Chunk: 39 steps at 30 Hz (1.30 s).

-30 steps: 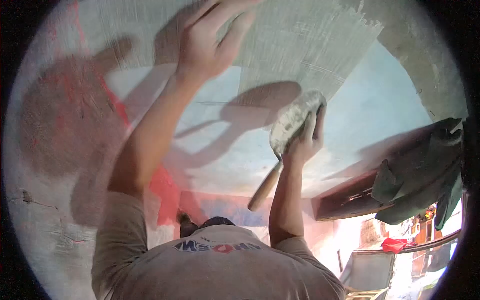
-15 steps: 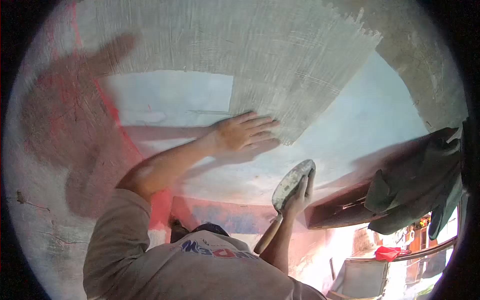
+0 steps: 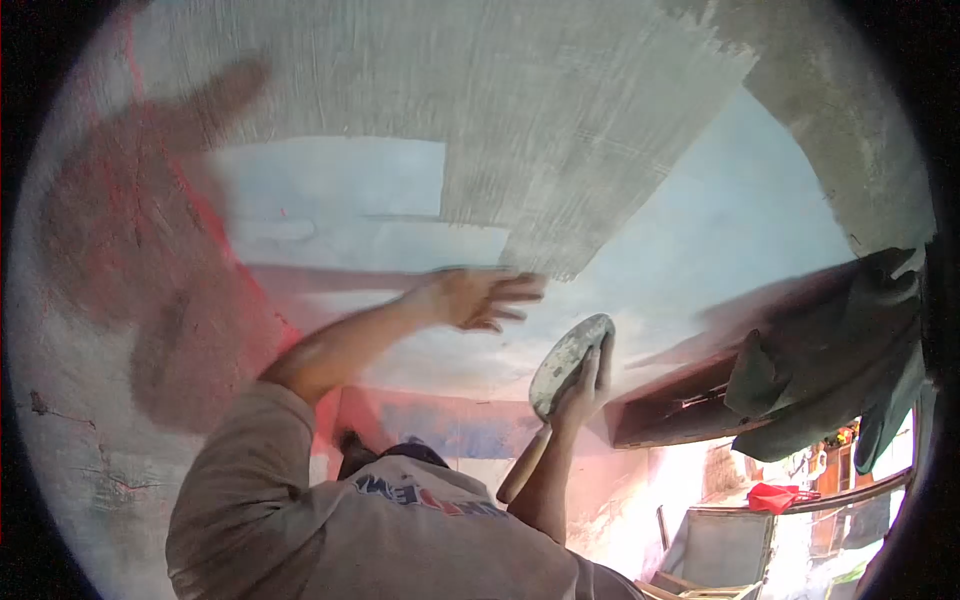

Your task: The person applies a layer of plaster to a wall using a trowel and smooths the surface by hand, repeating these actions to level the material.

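My left hand point(image 3: 490, 299) is slightly blurred, its fingers spread and holding nothing. It is over the pale blue surface point(image 3: 390, 185), just below the grey brushed coating point(image 3: 560, 130); whether it touches the surface I cannot tell. To its lower right, my right hand point(image 3: 590, 385) grips a trowel point(image 3: 568, 362) by its blade. The blade is light grey and stained, tilted upward, and its handle point(image 3: 524, 466) runs down along my forearm.
Dark cloth point(image 3: 820, 350) hangs over a ledge at the right. Below it are a red cloth point(image 3: 775, 497) on a curved edge and a grey panel point(image 3: 722, 550). A red-streaked wall with shadows stands at the left. My shirt point(image 3: 390, 530) fills the bottom.
My left hand has come down and slightly left from the grey coating, its fingers spreading wider. The trowel and my right hand have shifted slightly left. The whole view has moved a little.
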Available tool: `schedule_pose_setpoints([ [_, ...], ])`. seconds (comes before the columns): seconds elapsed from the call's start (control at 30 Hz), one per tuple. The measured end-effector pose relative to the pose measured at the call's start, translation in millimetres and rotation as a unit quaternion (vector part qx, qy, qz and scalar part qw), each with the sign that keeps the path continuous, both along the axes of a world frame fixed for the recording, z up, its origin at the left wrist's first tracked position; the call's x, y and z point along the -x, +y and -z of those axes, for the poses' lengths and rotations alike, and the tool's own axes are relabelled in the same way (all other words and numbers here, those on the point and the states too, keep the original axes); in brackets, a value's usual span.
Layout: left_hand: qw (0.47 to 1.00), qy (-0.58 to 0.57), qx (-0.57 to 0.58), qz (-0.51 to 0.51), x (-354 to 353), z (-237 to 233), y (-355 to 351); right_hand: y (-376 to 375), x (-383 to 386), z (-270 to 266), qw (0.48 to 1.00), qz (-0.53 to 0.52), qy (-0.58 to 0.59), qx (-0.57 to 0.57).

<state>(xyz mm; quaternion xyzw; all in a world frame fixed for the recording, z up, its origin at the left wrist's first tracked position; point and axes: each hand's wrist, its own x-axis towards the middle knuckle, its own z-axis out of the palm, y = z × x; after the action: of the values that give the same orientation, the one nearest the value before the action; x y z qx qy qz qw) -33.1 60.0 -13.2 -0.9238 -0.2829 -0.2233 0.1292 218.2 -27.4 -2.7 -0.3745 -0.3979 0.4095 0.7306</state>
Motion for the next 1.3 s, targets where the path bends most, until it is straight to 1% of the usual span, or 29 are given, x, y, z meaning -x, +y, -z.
schedule_pose_setpoints([
  [0.03,1.0,-0.012,0.004,0.016,-0.2,20.5,-2.6,-2.1,3.3,-6.5,1.0,-0.003,0.008,0.01],
  [0.07,0.999,-0.023,0.01,0.032,-1.3,30.1,-9.5,-0.1,3.7,-6.4,0.999,-0.023,0.007,0.022],
  [0.1,0.977,-0.123,0.173,-0.022,-4.7,23.4,-26.8,0.8,4.0,-3.0,0.998,-0.043,0.007,0.036],
  [0.13,0.915,-0.218,0.331,-0.076,-7.3,18.0,-48.2,-2.6,7.5,-1.1,0.997,-0.064,0.006,0.051],
  [0.17,0.875,-0.374,0.308,-0.015,-10.0,32.5,-53.7,-8.1,20.9,-8.2,0.997,-0.055,-0.013,0.047],
  [0.2,0.772,-0.506,0.385,0.01,-6.8,49.1,-68.2,-17.9,32.8,-17.7,0.995,-0.071,-0.044,0.052],
  [0.23,0.641,-0.621,0.45,0.031,-7.0,28.1,-97.0,-22.3,44.8,-14.1,0.993,-0.094,-0.056,0.047],
  [0.27,0.488,-0.713,0.502,0.049,-6.9,11.2,-117.6,-23.3,56.1,-11.2,0.99,-0.116,-0.068,0.042],
  [0.3,0.419,-0.751,0.503,0.092,-3.7,8.3,-130.5,-24.5,69.9,-12.4,0.985,-0.126,-0.114,0.009],
  [0.33,0.427,-0.772,0.465,0.071,-1.1,9.4,-133.7,-24.1,84.0,-16.6,0.978,-0.134,-0.16,-0.023],
  [0.37,0.433,-0.793,0.426,0.051,-0.9,13.0,-133.1,-23.4,100.6,-22.3,0.976,-0.147,-0.155,-0.038],
  [0.4,0.435,-0.814,0.383,0.03,-3.5,16.2,-133.7,-28.4,114.1,-40.7,0.972,-0.152,-0.176,-0.018],
  [0.43,0.539,-0.773,0.334,-0.007,-4.4,-25.9,-144.9,-22.4,126.0,-38.8,0.971,-0.157,-0.174,-0.049],
  [0.47,0.545,-0.771,0.329,-0.019,-0.3,-31.6,-143.6,-16.0,136.5,-37.0,0.968,-0.162,-0.171,-0.082],
  [0.53,0.559,-0.768,0.311,-0.041,7.4,-40.6,-140.3,-11.8,151.9,-46.8,0.965,-0.137,-0.201,-0.102],
  [0.57,0.576,-0.762,0.294,-0.041,12.4,-43.3,-135.5,-9.1,160.1,-50.0,0.962,-0.126,-0.216,-0.111],
  [0.67,0.664,-0.714,0.211,-0.07,14.0,-47.8,-133.9,0.3,167.7,-41.7,0.963,-0.115,-0.228,-0.092],
  [0.7,0.678,-0.706,0.187,-0.077,15.5,-40.5,-129.8,2.7,168.1,-38.6,0.961,-0.11,-0.234,-0.099],
  [0.8,0.666,-0.715,0.196,-0.081,23.2,-33.6,-119.0,17.2,179.9,-25.8,0.962,-0.076,-0.23,-0.127],
  [0.83,0.7,-0.688,0.166,-0.099,24.6,-34.1,-117.4,17.9,181.4,-26.7,0.962,-0.075,-0.229,-0.13],
  [0.9,0.691,-0.7,0.155,-0.095,26.5,-33.7,-113.4,20.6,182.8,-27.7,0.961,-0.071,-0.229,-0.136],
  [0.93,0.686,-0.706,0.151,-0.094,25.6,-36.7,-115.5,16.9,181.9,-33.3,0.962,-0.087,-0.227,-0.122],
  [1.0,0.665,-0.721,0.171,-0.087,23.7,-38.6,-117.3,11.3,181.4,-44.9,0.964,-0.118,-0.221,-0.092],
  [1.03,0.656,-0.728,0.181,-0.084,24.4,-39.2,-117.2,12.6,181.8,-41.0,0.961,-0.103,-0.235,-0.098],
  [1.1,0.64,-0.735,0.21,-0.08,25.8,-26.1,-115.8,10.2,181.7,-32.7,0.962,-0.11,-0.233,-0.087],
  [1.13,0.631,-0.738,0.226,-0.078,25.1,-28.4,-117.4,7.9,181.8,-34.8,0.963,-0.113,-0.232,-0.08],
  [1.23,0.633,-0.742,0.206,-0.081,26.0,-44.6,-116.9,8.4,180.3,-47.1,0.962,-0.121,-0.24,-0.056],
  [1.3,0.634,-0.74,0.206,-0.095,24.7,-50.4,-120.6,11.1,182.3,-43.3,0.964,-0.09,-0.232,-0.092],
])
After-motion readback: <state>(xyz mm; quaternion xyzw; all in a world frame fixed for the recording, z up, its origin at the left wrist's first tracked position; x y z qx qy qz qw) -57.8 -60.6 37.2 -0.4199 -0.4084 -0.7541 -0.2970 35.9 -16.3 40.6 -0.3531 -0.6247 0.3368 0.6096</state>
